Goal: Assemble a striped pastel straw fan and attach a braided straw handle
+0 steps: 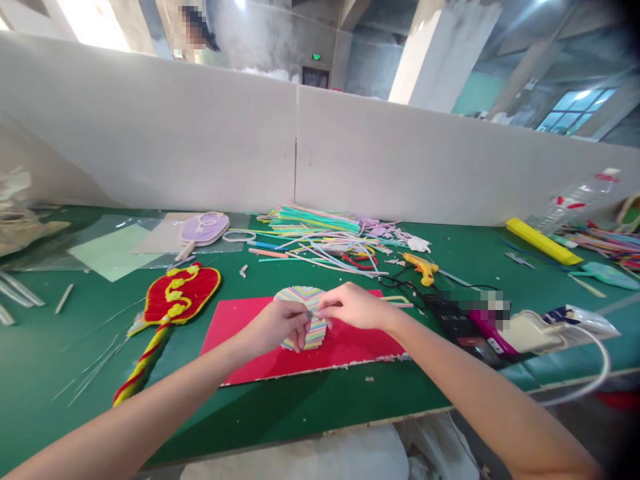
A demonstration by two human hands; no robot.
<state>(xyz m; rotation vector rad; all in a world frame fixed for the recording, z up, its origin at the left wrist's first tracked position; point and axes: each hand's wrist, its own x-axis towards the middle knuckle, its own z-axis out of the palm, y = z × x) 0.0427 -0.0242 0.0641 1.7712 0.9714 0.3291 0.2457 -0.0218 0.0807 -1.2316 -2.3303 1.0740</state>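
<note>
Over a round piece of pastel stripes my two hands meet fingertip to fingertip. The disc lies on a red board. My left hand is closed in a pinch, its lower fingers curled above the stripes. From the other side my right hand pinches too, thumb against forefinger. Whatever sits between the fingertips is too small to make out. Left of the board lies a red fan with yellow trim and a twisted red and yellow handle.
Behind the board lies a heap of pastel pipe cleaners. A yellow glue gun, a phone and a power bank with a cable are to the right. A purple fan lies back left. A white partition borders the table.
</note>
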